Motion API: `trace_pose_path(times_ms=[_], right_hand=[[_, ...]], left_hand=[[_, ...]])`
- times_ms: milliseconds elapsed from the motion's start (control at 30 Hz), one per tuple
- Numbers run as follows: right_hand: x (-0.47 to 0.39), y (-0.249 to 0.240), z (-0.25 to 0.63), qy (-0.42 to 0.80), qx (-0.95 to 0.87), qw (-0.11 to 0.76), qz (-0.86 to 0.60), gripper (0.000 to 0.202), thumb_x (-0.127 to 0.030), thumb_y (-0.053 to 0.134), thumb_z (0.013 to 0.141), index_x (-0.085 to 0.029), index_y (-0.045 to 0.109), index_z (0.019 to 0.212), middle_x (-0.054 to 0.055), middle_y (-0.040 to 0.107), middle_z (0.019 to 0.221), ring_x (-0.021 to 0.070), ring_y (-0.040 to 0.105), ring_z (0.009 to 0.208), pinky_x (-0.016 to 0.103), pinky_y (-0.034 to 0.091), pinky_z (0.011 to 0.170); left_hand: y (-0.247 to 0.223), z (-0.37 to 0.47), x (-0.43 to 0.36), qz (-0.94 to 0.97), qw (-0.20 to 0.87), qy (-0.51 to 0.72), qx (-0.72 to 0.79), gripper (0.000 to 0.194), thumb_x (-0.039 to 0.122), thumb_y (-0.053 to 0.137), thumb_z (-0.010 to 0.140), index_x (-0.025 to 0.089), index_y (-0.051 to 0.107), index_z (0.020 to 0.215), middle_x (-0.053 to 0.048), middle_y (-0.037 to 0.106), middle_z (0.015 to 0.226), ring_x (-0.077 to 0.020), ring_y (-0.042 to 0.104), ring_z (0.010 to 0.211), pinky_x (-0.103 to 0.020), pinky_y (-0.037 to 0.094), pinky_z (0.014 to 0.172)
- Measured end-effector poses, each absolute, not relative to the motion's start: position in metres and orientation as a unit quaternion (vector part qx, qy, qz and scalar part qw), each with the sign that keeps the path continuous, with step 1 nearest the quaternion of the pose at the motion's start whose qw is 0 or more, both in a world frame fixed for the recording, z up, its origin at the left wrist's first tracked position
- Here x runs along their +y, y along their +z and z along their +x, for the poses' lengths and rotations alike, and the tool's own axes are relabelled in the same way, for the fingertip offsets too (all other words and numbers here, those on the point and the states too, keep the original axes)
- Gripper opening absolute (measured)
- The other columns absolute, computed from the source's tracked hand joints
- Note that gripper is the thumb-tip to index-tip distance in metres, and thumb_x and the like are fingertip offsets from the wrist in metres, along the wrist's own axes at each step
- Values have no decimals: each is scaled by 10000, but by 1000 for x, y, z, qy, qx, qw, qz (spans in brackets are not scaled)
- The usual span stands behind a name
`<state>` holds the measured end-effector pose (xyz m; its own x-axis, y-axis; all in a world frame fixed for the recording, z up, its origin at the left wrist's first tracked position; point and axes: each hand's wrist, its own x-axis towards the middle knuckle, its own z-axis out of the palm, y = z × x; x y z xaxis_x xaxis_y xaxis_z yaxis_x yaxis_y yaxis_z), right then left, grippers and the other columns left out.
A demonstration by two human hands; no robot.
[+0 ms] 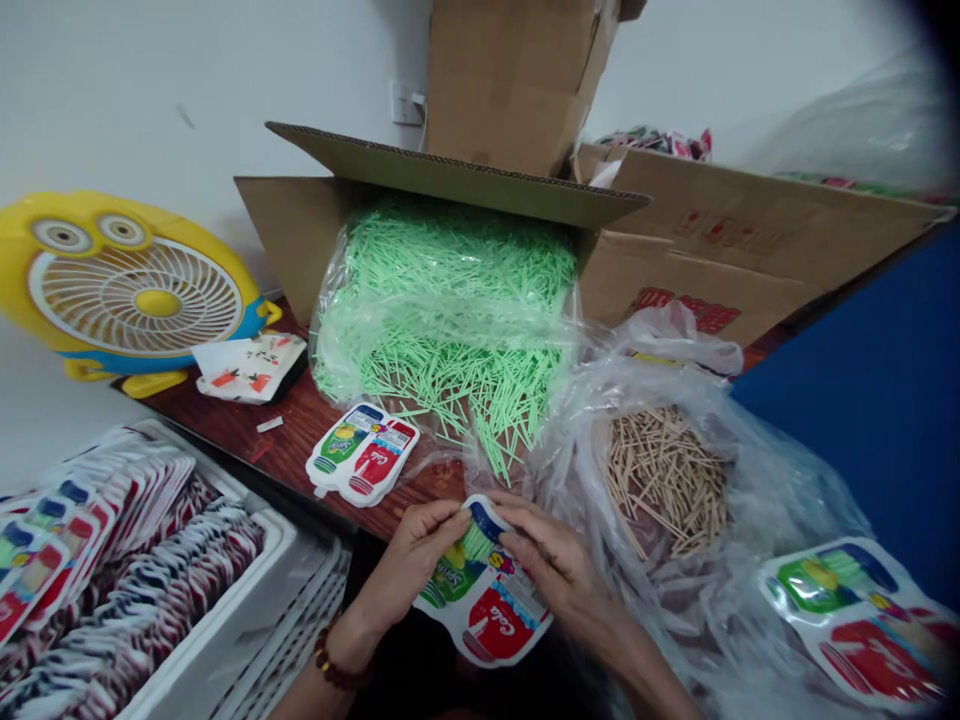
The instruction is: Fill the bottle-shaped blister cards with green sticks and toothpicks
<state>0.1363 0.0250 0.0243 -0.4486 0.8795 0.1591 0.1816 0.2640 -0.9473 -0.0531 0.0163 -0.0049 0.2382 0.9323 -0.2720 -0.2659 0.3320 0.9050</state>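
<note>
The left hand (pixel 409 560) and right hand (pixel 559 565) pinch a printed packet (pixel 498 622) near its top edge, close to the body.
Working that edge seems the step in hand; the next move calls for light, even fingertips. Beyond are a flat packet (pixel 364 455) on a wooden table (pixel 296 440), bagged brown sticks (pixel 667 480), then green sticks (pixel 450 270) in an open carton (pixel 281 235).

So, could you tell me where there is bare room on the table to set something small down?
The table is bare between the tissue packet and the pouch lying flat, beside a small white scrap; a smaller patch shows between that pouch and the left hand. It is crowded at the green sticks and the plastic bag of brown sticks.
</note>
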Motion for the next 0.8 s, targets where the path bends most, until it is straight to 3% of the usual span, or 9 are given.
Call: trace_pose_path(times_ms=[200,467,600,800], right_hand=[[36,35,136,477,-738,312,-360,267,-219,507,918,-286,679,1111,44,656,1168,207,592,1072,349,458,929],[51,38,140,409,-781,272,-385,168,-216,546,892,-232,700,828,19,691,885,173,616,816,287,463,753],[55,34,139,398,-775,299,-390,163,-222,534,904,-202,683,840,31,681,899,164,614,837,285,455,777],[53,33,141,476,-701,317,-426,136,-258,558,886,-236,645,988,16,675,938,159,624,853,276,480,751]], left_hand=[[-7,-51,19,396,672,444,441,261,371,627,841,131,672,748,21,592,636,-99,493,568,-199,377,549],[-6,-52,18,350,701,456,423,221,359,655,826,143,698,823,6,674,694,-112,586,613,-199,435,589],[-6,-56,16,329,758,407,389,272,275,756,742,148,700,977,-33,743,818,-148,660,677,-245,492,662],[-9,-57,15,314,765,403,393,279,218,781,707,144,700,964,-51,770,865,-162,687,693,-265,508,679]])
